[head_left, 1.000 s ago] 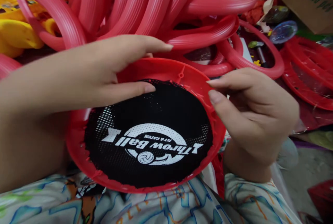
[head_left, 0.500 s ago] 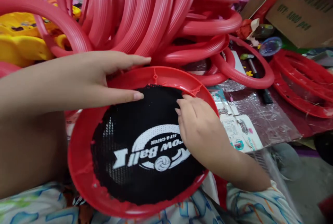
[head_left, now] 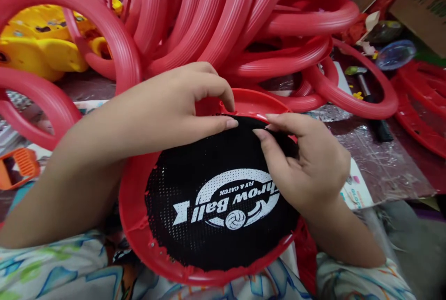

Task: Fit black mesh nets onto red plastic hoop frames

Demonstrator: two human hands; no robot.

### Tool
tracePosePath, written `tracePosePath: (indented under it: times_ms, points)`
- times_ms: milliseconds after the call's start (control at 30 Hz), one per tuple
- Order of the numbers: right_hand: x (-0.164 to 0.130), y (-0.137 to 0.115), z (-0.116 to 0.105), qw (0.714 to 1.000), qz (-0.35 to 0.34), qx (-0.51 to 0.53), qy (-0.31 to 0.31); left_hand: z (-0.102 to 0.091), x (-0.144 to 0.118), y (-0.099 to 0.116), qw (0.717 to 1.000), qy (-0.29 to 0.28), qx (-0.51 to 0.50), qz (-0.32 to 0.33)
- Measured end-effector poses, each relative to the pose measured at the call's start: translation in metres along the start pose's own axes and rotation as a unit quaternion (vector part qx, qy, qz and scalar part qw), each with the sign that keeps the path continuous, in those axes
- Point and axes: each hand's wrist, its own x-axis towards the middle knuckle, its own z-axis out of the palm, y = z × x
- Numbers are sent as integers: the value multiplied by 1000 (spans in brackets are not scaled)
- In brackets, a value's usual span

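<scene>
Cluttered floor strewn with red plastic, and two bare hands at work on a mesh disc in the lap.

Behind the red disc frame (head_left: 139, 225), a heap of red rings (head_left: 216, 16) rises, with yellow plastic pieces (head_left: 45, 49) off to its far left and a cardboard box (head_left: 423, 7) to its far right. The black mesh (head_left: 209, 160), printed "Throw Ball", fills the frame. The left hand (head_left: 167, 105) curls over the frame's far rim, thumb and forefinger pinching the mesh edge there. The right hand (head_left: 310, 160) lies on the mesh just beside it, fingers pinching the same far edge.
</scene>
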Motion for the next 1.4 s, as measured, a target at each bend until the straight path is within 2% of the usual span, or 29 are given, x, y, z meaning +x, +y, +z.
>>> tracePosePath:
  times_ms: [100, 267, 433, 767, 867, 1167, 1400]
  points:
    - [4, 4, -4, 1000, -19, 12, -5, 1, 0, 1, 1000, 27, -5, 10]
    - [9, 8, -7, 996, -86, -16, -17, 2, -2, 6, 998, 49, -41, -13]
    - [10, 8, -8, 992, -103, -58, -49, 3, -3, 9, 997, 65, -40, -5]
    - [8, 6, -8, 990, -88, -94, -66, 7, -3, 8, 995, 89, 0, 37]
    - [8, 7, -6, 988, -98, -106, -53, 8, -4, 8, 997, 75, 19, 25]
    - [6, 11, -1, 984, -88, -129, -89, 17, -2, 3, 994, 96, 54, 7]
    - [7, 13, 2, 986, -50, -102, -120, 20, 6, -8, 996, 60, 68, -8]
